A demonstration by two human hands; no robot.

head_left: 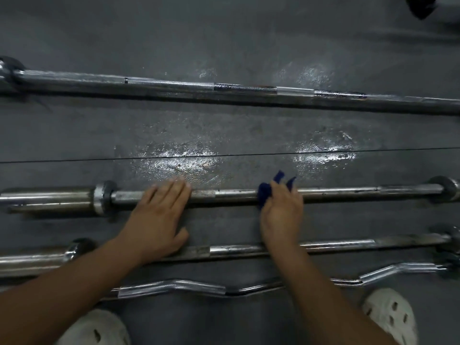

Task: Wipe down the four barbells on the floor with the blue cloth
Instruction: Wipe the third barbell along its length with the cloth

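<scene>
**Blue cloth is clamped round the mid-frame barbell by the right hand, and the bar is steadied under the flat, straight-fingered left hand.**
Four barbells are counted, three straight and one wavy bar at the bottom, plus one cloth. The steel is judged heavy, rigid and liable to roll. The cloth is soft and best wrapped round the shaft.

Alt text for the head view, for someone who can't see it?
The right hand holds a blue cloth on the second-farthest barbell while the left hand rests flat on it. Three more bars lie on the grey floor.
</scene>
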